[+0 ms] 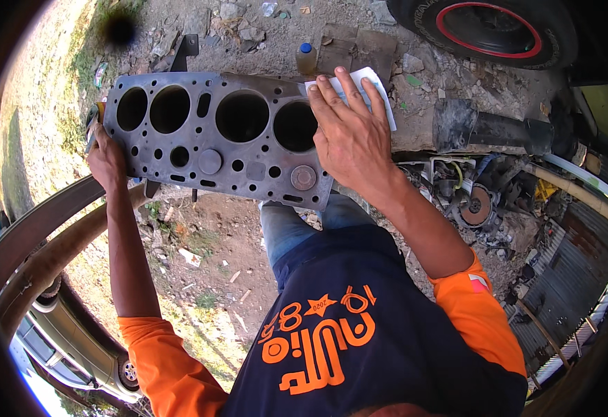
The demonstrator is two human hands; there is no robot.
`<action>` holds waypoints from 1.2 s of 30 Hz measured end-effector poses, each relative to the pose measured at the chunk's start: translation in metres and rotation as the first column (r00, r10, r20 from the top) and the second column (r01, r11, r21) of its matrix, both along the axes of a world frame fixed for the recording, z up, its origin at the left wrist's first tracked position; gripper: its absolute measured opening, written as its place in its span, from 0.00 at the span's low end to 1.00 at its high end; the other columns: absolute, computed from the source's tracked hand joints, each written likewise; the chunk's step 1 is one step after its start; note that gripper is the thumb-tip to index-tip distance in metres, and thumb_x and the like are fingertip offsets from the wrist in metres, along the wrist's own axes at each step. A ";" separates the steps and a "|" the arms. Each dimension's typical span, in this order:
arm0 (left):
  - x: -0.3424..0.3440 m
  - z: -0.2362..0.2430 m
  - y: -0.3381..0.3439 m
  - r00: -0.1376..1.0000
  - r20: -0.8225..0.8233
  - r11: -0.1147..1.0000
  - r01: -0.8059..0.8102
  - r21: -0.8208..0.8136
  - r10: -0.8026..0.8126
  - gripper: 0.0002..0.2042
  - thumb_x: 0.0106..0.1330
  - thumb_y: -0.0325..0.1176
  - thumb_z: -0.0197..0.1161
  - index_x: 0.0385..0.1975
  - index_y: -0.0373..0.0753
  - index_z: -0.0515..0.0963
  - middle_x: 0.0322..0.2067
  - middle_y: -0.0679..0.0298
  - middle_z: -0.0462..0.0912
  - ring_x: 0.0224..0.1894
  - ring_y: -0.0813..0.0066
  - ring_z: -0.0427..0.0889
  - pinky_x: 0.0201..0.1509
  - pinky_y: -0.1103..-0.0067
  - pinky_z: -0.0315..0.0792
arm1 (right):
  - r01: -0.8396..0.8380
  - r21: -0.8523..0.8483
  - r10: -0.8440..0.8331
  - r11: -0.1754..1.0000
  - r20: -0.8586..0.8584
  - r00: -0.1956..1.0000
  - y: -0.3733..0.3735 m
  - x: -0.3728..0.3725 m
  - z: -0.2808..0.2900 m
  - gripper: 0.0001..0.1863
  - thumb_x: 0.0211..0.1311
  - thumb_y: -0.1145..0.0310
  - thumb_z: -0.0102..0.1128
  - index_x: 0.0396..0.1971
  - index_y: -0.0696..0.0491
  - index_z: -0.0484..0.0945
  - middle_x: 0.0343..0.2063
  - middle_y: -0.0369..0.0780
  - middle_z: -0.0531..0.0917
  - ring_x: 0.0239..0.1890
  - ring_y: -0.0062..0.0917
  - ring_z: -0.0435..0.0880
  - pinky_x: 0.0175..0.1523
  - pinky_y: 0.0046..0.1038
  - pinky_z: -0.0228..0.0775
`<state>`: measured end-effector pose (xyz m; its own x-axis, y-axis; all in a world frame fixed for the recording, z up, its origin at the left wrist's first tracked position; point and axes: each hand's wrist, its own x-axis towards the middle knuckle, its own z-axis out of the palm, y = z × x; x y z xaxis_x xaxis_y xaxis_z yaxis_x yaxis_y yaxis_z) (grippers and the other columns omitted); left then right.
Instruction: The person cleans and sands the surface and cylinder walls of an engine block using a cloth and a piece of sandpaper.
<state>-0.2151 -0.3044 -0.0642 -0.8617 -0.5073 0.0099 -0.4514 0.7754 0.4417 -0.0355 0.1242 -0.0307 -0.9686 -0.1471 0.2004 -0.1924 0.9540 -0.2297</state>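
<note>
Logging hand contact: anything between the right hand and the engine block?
Yes: a white sheet lies under the fingers of the right hand, at the far right corner of the engine block. Whether the palm touches metal, I can't tell.

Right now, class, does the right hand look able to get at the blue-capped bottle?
Probably yes: the right hand lies on the paper near the bottle, and nothing visible stands between them, though the bottle's depth is hard to judge.
</note>
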 end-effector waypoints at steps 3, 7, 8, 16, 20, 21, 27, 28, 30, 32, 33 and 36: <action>0.001 -0.002 0.000 0.999 -0.032 1.000 -0.006 0.015 0.006 0.40 0.77 0.66 0.46 0.54 0.28 0.86 0.49 0.36 0.88 0.54 0.37 0.86 0.62 0.59 0.74 | -0.037 0.039 0.035 0.999 0.037 0.999 0.010 0.015 0.004 0.30 0.60 0.66 0.66 0.63 0.61 0.83 0.66 0.48 0.83 0.78 0.44 0.70 0.82 0.53 0.48; 0.000 -0.002 0.005 1.000 -0.010 1.000 -0.010 0.006 0.010 0.40 0.77 0.66 0.46 0.54 0.28 0.86 0.48 0.35 0.88 0.54 0.36 0.85 0.62 0.57 0.74 | -0.081 0.018 0.081 0.997 0.014 0.997 0.003 -0.012 0.007 0.28 0.63 0.66 0.65 0.62 0.60 0.83 0.66 0.47 0.84 0.78 0.42 0.71 0.82 0.51 0.51; 0.003 -0.002 0.003 1.000 -0.012 1.000 -0.008 0.002 0.008 0.40 0.77 0.66 0.46 0.53 0.28 0.86 0.47 0.35 0.88 0.54 0.35 0.85 0.62 0.57 0.74 | -0.093 -0.010 0.093 0.996 0.013 0.996 0.003 -0.015 0.007 0.27 0.63 0.67 0.65 0.62 0.60 0.83 0.66 0.47 0.84 0.77 0.42 0.71 0.82 0.51 0.51; -0.002 -0.012 -0.013 0.999 -0.028 1.000 -0.015 0.004 0.015 0.41 0.77 0.67 0.45 0.46 0.28 0.88 0.45 0.36 0.88 0.52 0.34 0.85 0.60 0.56 0.74 | -0.127 -0.007 0.127 0.992 0.021 0.992 0.013 -0.008 0.006 0.26 0.66 0.70 0.59 0.64 0.57 0.83 0.66 0.47 0.83 0.75 0.43 0.75 0.80 0.50 0.55; -0.004 -0.011 -0.007 0.999 -0.023 0.999 -0.030 -0.031 0.029 0.39 0.76 0.67 0.47 0.47 0.31 0.89 0.45 0.38 0.89 0.52 0.35 0.86 0.61 0.57 0.75 | -0.155 -0.219 0.156 0.964 -0.011 0.988 0.032 -0.033 -0.014 0.24 0.70 0.69 0.55 0.63 0.57 0.83 0.61 0.50 0.86 0.67 0.39 0.82 0.74 0.41 0.65; -0.003 -0.011 -0.007 0.999 -0.038 1.000 -0.026 -0.011 0.025 0.39 0.76 0.67 0.47 0.48 0.31 0.89 0.45 0.38 0.89 0.52 0.36 0.86 0.61 0.57 0.75 | -0.018 -0.435 0.069 0.900 0.102 0.992 0.041 -0.035 -0.012 0.23 0.71 0.69 0.54 0.62 0.58 0.83 0.57 0.49 0.88 0.62 0.35 0.84 0.70 0.38 0.68; 0.004 -0.003 0.010 0.995 -0.098 0.999 0.018 -0.037 -0.022 0.37 0.77 0.65 0.49 0.49 0.31 0.88 0.47 0.37 0.89 0.51 0.34 0.86 0.59 0.54 0.76 | 0.271 -0.891 -0.140 0.363 0.235 0.962 0.086 -0.027 -0.037 0.16 0.77 0.69 0.54 0.52 0.61 0.85 0.40 0.36 0.89 0.42 0.15 0.81 0.52 0.24 0.74; 0.004 -0.002 0.010 0.993 -0.112 0.996 0.022 -0.081 -0.031 0.36 0.77 0.64 0.49 0.49 0.31 0.88 0.47 0.37 0.89 0.51 0.33 0.86 0.58 0.53 0.76 | 0.301 -0.894 -0.146 0.333 0.267 0.953 0.088 -0.027 -0.045 0.15 0.77 0.69 0.55 0.52 0.61 0.85 0.41 0.35 0.89 0.43 0.15 0.81 0.52 0.24 0.74; 0.009 0.000 0.021 0.973 -0.204 0.992 0.097 -0.082 -0.112 0.28 0.78 0.56 0.55 0.49 0.32 0.87 0.45 0.40 0.89 0.50 0.37 0.87 0.57 0.53 0.76 | 0.288 -0.926 -0.157 0.243 0.256 0.954 0.085 -0.028 -0.049 0.14 0.79 0.68 0.58 0.52 0.60 0.86 0.43 0.33 0.88 0.44 0.13 0.81 0.51 0.22 0.74; 0.011 -0.004 0.014 0.896 -0.328 0.952 0.258 -0.163 -0.299 0.19 0.77 0.46 0.61 0.49 0.35 0.87 0.47 0.45 0.89 0.53 0.43 0.85 0.61 0.57 0.75 | 0.286 -0.953 -0.206 0.101 0.261 0.943 0.085 -0.032 -0.056 0.13 0.79 0.69 0.60 0.53 0.59 0.86 0.44 0.34 0.88 0.46 0.15 0.83 0.52 0.23 0.76; 0.015 -0.004 0.011 0.833 -0.376 0.903 0.303 -0.303 -0.406 0.15 0.76 0.41 0.64 0.48 0.37 0.88 0.49 0.50 0.89 0.56 0.47 0.83 0.65 0.60 0.73 | 0.278 -0.960 -0.225 0.034 0.263 0.938 0.085 -0.036 -0.059 0.12 0.79 0.69 0.60 0.53 0.59 0.86 0.45 0.35 0.89 0.46 0.16 0.85 0.53 0.24 0.78; 0.031 0.009 0.026 0.674 -0.483 0.826 0.503 -0.254 -0.559 0.09 0.72 0.35 0.70 0.42 0.36 0.89 0.48 0.56 0.91 0.56 0.54 0.84 0.65 0.63 0.73 | 0.259 -0.892 -0.181 -0.371 0.342 0.922 0.095 -0.037 -0.070 0.11 0.78 0.71 0.64 0.54 0.58 0.85 0.48 0.36 0.89 0.49 0.21 0.88 0.56 0.28 0.82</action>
